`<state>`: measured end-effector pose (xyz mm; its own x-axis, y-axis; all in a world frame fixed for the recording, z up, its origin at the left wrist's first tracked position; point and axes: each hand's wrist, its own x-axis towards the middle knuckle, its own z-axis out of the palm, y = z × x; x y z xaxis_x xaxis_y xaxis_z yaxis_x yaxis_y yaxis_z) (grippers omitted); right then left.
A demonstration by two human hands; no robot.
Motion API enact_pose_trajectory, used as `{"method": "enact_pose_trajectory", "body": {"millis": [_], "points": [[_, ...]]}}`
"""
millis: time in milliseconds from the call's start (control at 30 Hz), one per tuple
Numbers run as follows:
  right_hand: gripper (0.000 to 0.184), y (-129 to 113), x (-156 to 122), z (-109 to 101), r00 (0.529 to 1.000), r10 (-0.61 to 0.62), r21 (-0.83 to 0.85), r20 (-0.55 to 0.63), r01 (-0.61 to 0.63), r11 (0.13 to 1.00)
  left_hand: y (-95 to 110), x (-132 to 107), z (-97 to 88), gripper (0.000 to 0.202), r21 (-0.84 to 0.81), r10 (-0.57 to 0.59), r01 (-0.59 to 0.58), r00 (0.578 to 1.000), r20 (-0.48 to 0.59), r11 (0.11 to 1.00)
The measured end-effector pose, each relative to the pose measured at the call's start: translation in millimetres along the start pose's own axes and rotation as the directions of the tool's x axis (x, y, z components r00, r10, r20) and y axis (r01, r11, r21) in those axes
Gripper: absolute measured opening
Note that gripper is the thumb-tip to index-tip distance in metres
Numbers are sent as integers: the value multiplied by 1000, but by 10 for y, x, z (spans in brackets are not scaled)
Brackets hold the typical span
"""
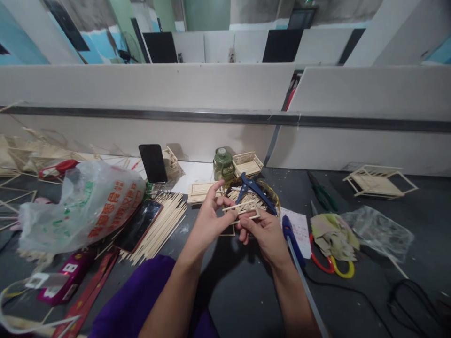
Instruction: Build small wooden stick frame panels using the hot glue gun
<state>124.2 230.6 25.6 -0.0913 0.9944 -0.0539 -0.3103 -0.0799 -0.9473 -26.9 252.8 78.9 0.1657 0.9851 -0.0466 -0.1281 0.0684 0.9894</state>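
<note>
A small rectangular frame of thin wooden sticks (256, 210) is held up between both hands over the dark table. My left hand (213, 216) pinches its left end between thumb and fingers, with the index finger raised. At its right end, the fingers of my right hand (264, 232) are closed on it. Just behind the hands stands a round basket (277, 199) of short cut sticks, with blue-handled pliers (262, 193) lying across it. A blue glue gun (293, 240) with a pale glue stick (306, 286) lies beside my right forearm.
Long sticks (158, 230) and a phone (139, 225) lie left, near a plastic bag (102, 202). A green jar (223, 164) and a small stick model (248, 164) stand behind. Right are scissors (343, 271), a cloth (334, 237), dark-handled pliers (324, 195) and a stick model (378, 183).
</note>
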Motion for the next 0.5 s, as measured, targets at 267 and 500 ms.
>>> {"method": "enact_pose_trajectory", "body": {"millis": [267,500], "points": [[26,-25,-5,16,1000,8,-11,24,-8,1000,8,8,-2,78,45,24,-24,1000,-1,999],[25,-39,-8,19,999,6,-30,52,-5,1000,25,-3,-22,79,122,46,-45,999,-2,992]]}}
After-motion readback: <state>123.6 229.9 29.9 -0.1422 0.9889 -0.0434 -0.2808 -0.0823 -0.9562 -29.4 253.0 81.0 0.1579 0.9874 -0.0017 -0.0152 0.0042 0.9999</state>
